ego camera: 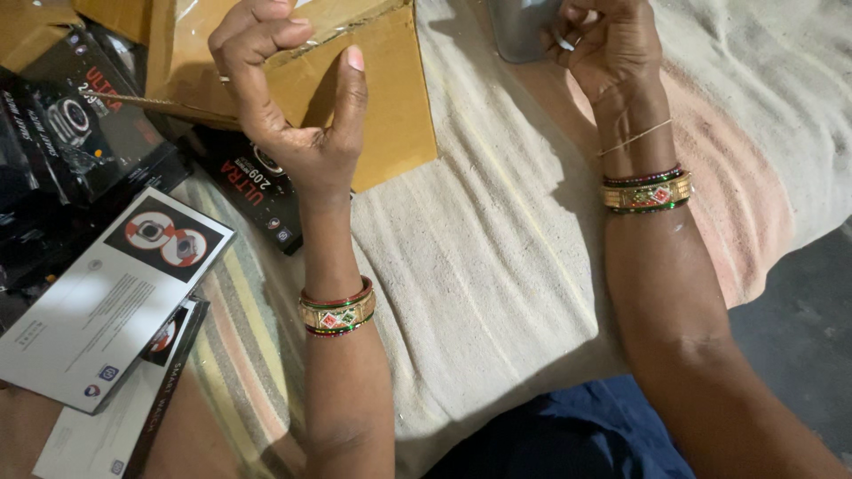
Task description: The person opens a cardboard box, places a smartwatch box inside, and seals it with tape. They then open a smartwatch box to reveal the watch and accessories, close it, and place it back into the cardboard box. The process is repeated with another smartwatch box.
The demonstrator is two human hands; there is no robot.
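Pale striped cloth (497, 266) covers the surface, with a pink band on the right side and coloured stripes on the left side, and a dark floor (799, 328) shows at the right edge. On this cloth, near the top, stands a brown cardboard box (390, 98) with one flap open. The left hand (293, 98) is closed on the edge of this flap: the thumb stands up against the flap on the near side and the bent fingers go over the edge. The right hand (612, 44) is at the top of the view, well apart from the box, and its fingers are curled and closed around a grey object (519, 27); this object is cut by the top edge, so I cannot tell what it is. Both wrists carry gold bangles with red and green parts, and the right wrist has also a thin thread. Left of the box lie several black product boxes (80, 124), each with a picture of a watch, and one of them lies partly under the cardboard box. Nearer, at the left, lie white leaflets (98, 310) one over the other. Blue fabric (577, 435) shows at the bottom, between the two forearms.
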